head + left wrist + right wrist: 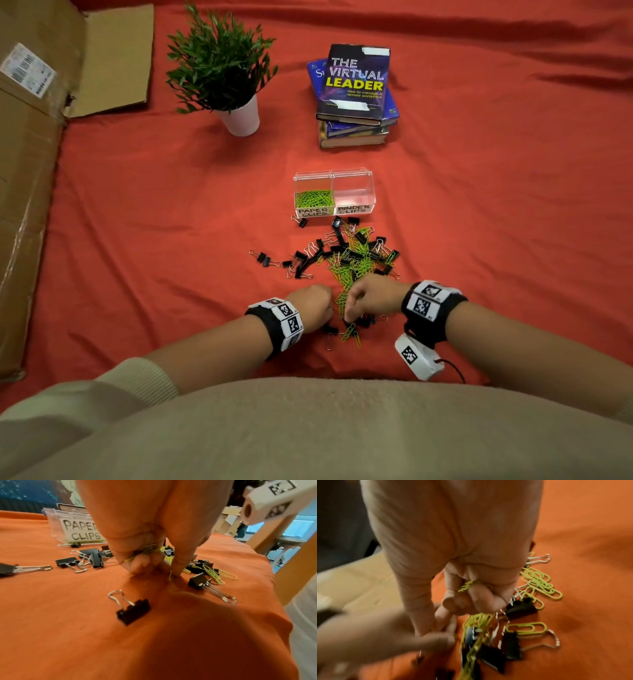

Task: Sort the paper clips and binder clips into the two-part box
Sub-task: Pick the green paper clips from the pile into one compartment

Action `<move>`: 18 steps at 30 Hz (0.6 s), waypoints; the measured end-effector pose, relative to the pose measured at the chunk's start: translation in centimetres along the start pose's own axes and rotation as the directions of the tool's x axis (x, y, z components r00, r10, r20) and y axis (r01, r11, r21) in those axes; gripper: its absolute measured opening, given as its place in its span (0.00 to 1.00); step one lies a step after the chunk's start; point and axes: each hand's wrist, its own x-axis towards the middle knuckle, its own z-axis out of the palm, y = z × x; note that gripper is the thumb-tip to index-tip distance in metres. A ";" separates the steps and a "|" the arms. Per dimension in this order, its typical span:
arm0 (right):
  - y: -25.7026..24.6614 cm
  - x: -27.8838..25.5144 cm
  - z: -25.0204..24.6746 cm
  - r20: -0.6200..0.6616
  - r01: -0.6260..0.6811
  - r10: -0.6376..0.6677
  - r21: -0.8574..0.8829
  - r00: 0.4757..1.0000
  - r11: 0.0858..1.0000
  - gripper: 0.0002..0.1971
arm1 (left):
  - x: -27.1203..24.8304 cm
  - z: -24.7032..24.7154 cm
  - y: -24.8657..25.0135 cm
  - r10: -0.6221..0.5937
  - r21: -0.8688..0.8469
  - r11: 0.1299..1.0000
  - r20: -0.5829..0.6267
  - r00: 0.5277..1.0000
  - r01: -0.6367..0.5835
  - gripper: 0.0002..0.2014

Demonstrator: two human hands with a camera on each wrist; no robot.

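A clear two-part box [334, 193] stands on the red cloth; its left half, labelled PAPER CLIPS [82, 530], holds green paper clips [313, 198], and its right half, labelled BINDER CLIPS, holds nothing. A mixed pile of black binder clips [337, 245] and green paper clips [346, 274] lies in front of it. My left hand [313, 303] is curled round green paper clips [147, 550] and pinches another against the cloth. My right hand [368, 296] also holds a bunch of green paper clips [467, 585] in its curled fingers, its fingertips down in the pile's near edge.
A potted plant [222, 72] and a stack of books [354, 92] stand behind the box. Flattened cardboard [37, 144] lies along the left side. Loose binder clips [133, 610] lie near my hands.
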 end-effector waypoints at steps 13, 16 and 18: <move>0.6 1.3 1.4 -0.078 0.145 -0.223 -0.548 0.972 0.824 0.04 | -0.3 -2.2 -0.6 -0.091 -0.327 0.942 -0.027 0.996 0.077 0.10; 1.0 1.4 -0.2 -0.244 0.059 -0.121 -0.249 0.962 0.967 0.04 | -0.3 -1.8 -0.3 -0.113 -0.344 0.934 -0.022 0.993 0.099 0.12; 1.4 1.3 -1.3 -0.278 0.019 -0.015 0.014 0.960 1.000 0.05 | -0.3 -1.4 -0.1 -0.107 -0.316 0.944 -0.014 0.994 0.097 0.12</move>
